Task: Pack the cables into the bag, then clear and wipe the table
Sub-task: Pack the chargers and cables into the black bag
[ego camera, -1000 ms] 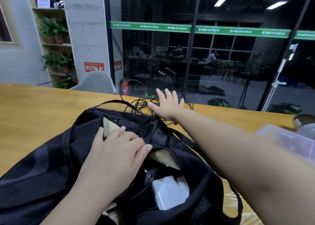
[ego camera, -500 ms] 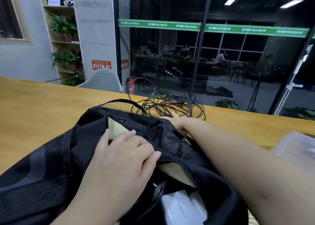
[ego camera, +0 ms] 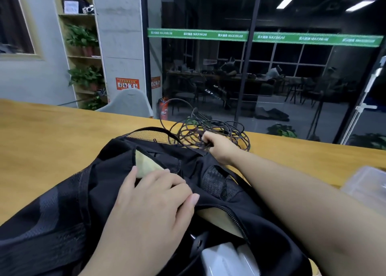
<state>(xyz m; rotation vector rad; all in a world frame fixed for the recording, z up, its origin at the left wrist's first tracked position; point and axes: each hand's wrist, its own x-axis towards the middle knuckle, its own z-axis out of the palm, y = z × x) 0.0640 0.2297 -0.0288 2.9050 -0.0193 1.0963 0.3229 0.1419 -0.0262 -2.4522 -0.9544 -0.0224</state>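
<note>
A black bag point(ego camera: 69, 194) lies unzipped on the wooden table point(ego camera: 41, 133), with a white block point(ego camera: 225, 259) showing inside its opening. My left hand point(ego camera: 150, 204) presses flat on the bag's top flap beside the zipper. Behind the bag a tangle of dark cables point(ego camera: 227, 131) sits near the table's far edge. My right hand point(ego camera: 217, 146) is closed around strands of that tangle, just past the bag's rim.
A clear plastic box point(ego camera: 365, 183) sits at the right edge of the table. A grey chair back point(ego camera: 129, 102) and a red fire extinguisher point(ego camera: 164, 110) stand beyond the far edge, before a glass wall. Shelves with plants are at the left.
My right hand went from spread open over the cables to closed on them, and the tangle has been drawn closer to the bag. The left hand stayed on the bag.
</note>
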